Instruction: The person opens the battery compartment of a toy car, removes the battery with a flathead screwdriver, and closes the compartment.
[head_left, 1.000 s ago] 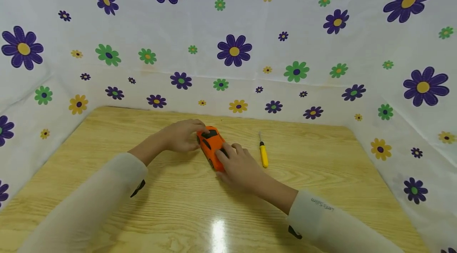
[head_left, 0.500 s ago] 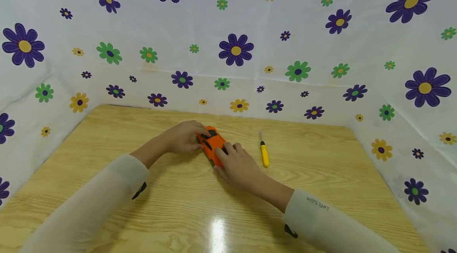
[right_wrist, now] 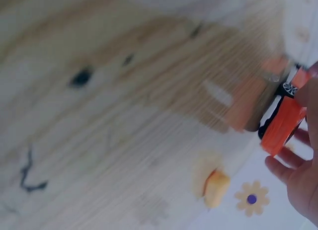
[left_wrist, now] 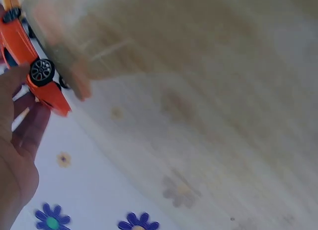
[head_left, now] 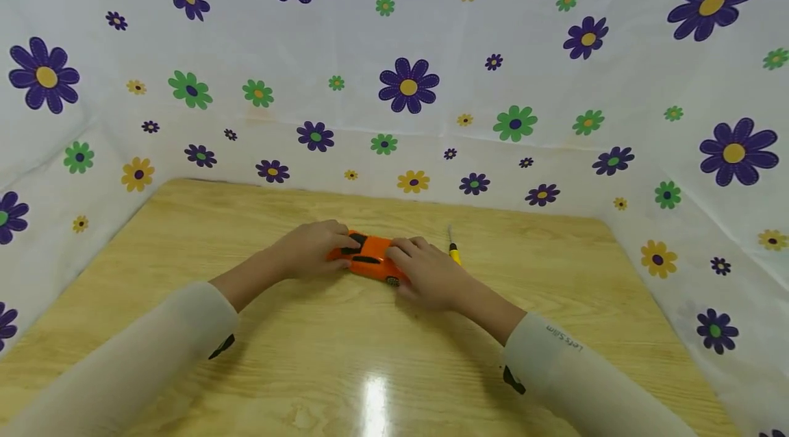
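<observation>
An orange toy car (head_left: 372,257) with dark windows lies nearly crosswise between my two hands, near the middle of the wooden table. My left hand (head_left: 310,249) grips its left end, thumb on the near side and fingers over the top. At the right end my right hand (head_left: 431,275) holds the body in the same way. In the left wrist view the toy car (left_wrist: 20,43) shows its spoked wheels close to the glossy tabletop; whether they touch it I cannot tell. Just behind the right hand lies a screwdriver (head_left: 455,254), its yellow handle partly hidden.
The wooden table (head_left: 296,355) reflects light near its front. White cloth (head_left: 345,26) printed with purple, green and yellow flowers stands behind it and along both sides. The screwdriver's yellow handle (right_wrist: 216,189) also shows in the right wrist view.
Both hands have turned the toy car from a slanted, lengthwise position to nearly crosswise. My right hand has shifted right, partly covering the screwdriver; my left hand has come slightly nearer.
</observation>
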Available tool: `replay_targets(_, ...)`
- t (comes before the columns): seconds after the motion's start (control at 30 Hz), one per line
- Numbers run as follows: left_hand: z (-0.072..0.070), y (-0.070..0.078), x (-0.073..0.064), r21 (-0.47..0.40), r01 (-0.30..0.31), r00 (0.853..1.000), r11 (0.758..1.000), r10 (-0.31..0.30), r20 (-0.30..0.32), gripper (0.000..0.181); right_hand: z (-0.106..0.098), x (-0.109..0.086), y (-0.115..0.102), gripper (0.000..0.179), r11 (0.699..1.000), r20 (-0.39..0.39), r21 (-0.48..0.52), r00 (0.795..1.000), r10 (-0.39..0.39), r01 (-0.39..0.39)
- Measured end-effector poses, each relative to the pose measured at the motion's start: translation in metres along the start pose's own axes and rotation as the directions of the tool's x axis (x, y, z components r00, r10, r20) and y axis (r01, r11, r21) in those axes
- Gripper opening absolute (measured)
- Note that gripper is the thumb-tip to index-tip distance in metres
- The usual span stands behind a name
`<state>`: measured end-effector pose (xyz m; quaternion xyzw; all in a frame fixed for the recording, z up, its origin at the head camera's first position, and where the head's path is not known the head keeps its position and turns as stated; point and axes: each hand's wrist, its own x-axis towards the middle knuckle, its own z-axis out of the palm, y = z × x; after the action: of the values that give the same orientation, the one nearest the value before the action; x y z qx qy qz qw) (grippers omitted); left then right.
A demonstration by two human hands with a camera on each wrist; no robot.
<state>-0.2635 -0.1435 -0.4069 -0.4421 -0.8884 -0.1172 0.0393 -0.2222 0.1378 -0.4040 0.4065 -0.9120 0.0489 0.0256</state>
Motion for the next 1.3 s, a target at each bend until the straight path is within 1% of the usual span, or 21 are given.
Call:
replay_targets(0.13, 0.003, 0.011, -0.006, 0.029, -0.024, 0.999, 0.999, 0.026, -0.042, 0.030, 0.001, -0.001, 0.007, 0.051, 0.999, -0.005, -0.010, 0.999, -0.039, 0.039)
replay_targets(0.2, 0.004, 0.013, -0.007, 0.040, -0.023, 0.998, 0.999, 0.025, -0.058, 0.031, 0.002, -0.001, 0.008, 0.051, 0.999, -0.012, -0.017, 0.999, -0.048, 0.048)
replay_targets(0.27, 0.005, 0.013, -0.007, 0.048, -0.020, 0.998, 0.999, 0.023, -0.061, 0.031, 0.001, -0.002, 0.008, 0.050, 0.998, -0.018, -0.015, 0.998, -0.054, 0.054)
replay_targets(0.4, 0.004, 0.011, -0.008, 0.032, -0.020, 0.999, 0.999, 0.021, -0.033, 0.034, 0.000, -0.003, 0.009, 0.049, 0.998, -0.015, -0.005, 0.998, -0.063, 0.063)
replay_targets(0.53, 0.001, 0.004, -0.009, -0.025, -0.018, 1.000, 1.000, 0.019, 0.014, 0.040, -0.001, -0.004, 0.012, 0.048, 0.997, -0.007, -0.023, 0.997, -0.080, 0.080)
replay_targets(0.67, -0.003, 0.002, -0.008, -0.090, 0.018, 0.997, 0.996, -0.012, 0.071, 0.045, -0.002, -0.005, 0.017, 0.050, 0.995, 0.014, -0.042, 0.995, -0.095, 0.096)
replay_targets(0.77, -0.005, 0.003, -0.007, -0.115, 0.048, 0.994, 0.992, -0.037, 0.100, 0.047, -0.003, -0.007, 0.017, 0.052, 0.995, 0.025, -0.035, 0.995, -0.092, 0.092)
replay_targets(0.83, -0.005, 0.002, -0.007, -0.121, 0.049, 0.994, 0.991, -0.037, 0.102, 0.047, -0.004, -0.008, 0.017, 0.052, 0.996, 0.028, -0.023, 0.996, -0.086, 0.087)
replay_targets(0.93, -0.003, 0.002, -0.007, -0.121, 0.035, 0.996, 0.992, -0.024, 0.090, 0.046, -0.004, -0.009, 0.017, 0.051, 0.996, 0.028, -0.009, 0.996, -0.083, 0.083)
replay_targets(1.03, -0.001, 0.000, -0.009, -0.119, 0.029, 0.996, 0.992, -0.020, 0.082, 0.046, -0.004, -0.011, 0.016, 0.052, 0.996, 0.022, -0.011, 0.995, -0.093, 0.094)
replay_targets(1.17, 0.000, 0.000, -0.013, -0.116, 0.030, 0.996, 0.993, -0.020, 0.084, 0.046, -0.004, -0.013, 0.014, 0.053, 0.990, 0.014, -0.050, 0.992, -0.128, 0.129)
replay_targets(1.3, -0.002, 0.007, -0.019, -0.117, 0.023, 0.996, 0.993, -0.013, 0.088, 0.047, -0.003, -0.017, 0.010, 0.052, 0.983, 0.018, -0.095, 0.988, -0.155, 0.156)
